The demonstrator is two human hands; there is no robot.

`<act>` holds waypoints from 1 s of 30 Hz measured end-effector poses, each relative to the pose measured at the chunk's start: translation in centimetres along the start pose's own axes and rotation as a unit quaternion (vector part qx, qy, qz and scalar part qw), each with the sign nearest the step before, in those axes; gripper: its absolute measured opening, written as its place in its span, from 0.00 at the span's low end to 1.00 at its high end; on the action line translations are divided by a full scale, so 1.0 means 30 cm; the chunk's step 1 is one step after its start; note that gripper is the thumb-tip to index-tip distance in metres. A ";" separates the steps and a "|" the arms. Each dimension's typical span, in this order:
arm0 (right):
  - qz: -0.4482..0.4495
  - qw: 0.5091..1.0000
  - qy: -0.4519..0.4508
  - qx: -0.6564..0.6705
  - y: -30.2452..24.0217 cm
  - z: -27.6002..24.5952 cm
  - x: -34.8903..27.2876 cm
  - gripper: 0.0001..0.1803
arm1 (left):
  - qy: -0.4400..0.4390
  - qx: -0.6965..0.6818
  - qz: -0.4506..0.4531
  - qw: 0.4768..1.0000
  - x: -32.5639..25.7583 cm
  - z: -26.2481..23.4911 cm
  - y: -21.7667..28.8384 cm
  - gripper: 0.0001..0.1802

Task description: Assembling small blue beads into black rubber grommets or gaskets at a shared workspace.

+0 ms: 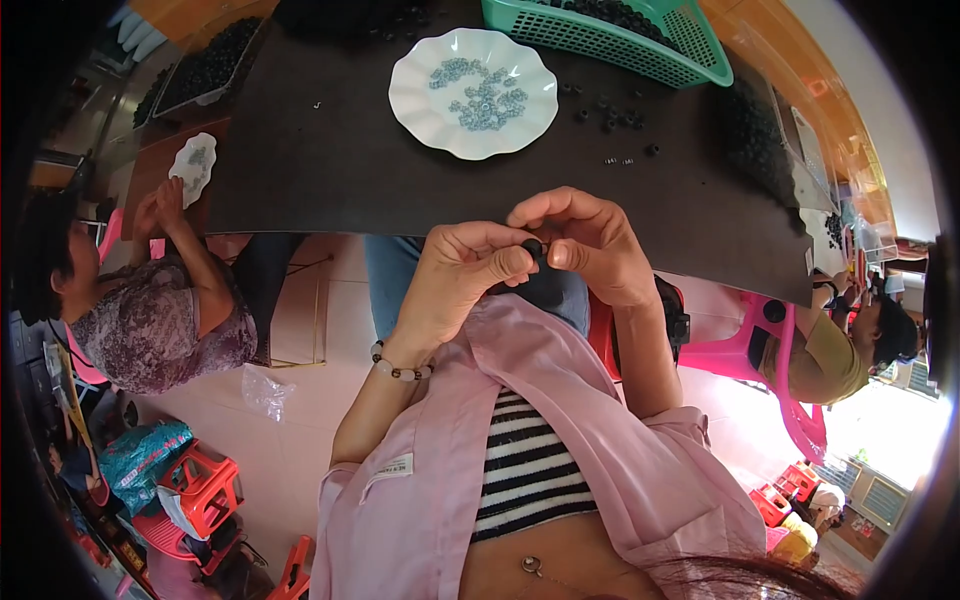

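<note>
Above my lap, just off the table's front edge, my left hand (468, 268) pinches a small black round part (534, 248) between thumb and forefinger. On its other side my right hand (600, 248) curls in, its thumb tip against the part and its forefinger arched above it. What lies behind the right fingertips is hidden. Beyond both hands stands a white scalloped plate (420, 118) with many small clear pieces (487, 105) on it. Two tiny light pieces (618, 161) lie on the table to the right, near several loose black parts (610, 115).
A green plastic basket (610, 38) full of black parts stands at the back of the dark table (310, 150). Black parts are heaped at the right (745, 135). At the left, a co-worker (165, 310) handles a small white plate (193, 168); another person (830, 345) sits at the right.
</note>
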State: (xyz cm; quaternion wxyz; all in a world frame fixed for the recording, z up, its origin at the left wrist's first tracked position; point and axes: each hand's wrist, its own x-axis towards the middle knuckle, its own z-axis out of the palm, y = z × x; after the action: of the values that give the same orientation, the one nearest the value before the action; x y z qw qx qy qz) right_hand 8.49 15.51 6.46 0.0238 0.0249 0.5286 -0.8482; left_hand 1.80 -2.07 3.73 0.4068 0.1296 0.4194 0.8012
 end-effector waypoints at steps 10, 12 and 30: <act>-0.039 0.993 -0.099 -0.047 0.000 0.019 0.012 0.23 | -0.040 -0.023 0.003 0.999 -0.019 -0.018 -0.006 0.14; -0.039 0.994 -0.094 -0.044 0.006 0.018 0.009 0.23 | -0.034 -0.035 0.004 0.999 -0.023 -0.008 -0.005 0.15; -0.043 0.997 -0.030 0.053 0.081 0.075 -0.019 0.23 | 0.000 0.003 0.019 1.000 -0.055 0.001 0.023 0.08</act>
State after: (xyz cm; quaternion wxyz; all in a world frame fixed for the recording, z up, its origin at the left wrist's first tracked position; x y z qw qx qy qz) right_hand 9.17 12.42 5.31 0.0013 -0.0222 0.4824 -0.8757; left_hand 2.49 -3.54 4.50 0.3910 0.1390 0.4196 0.8073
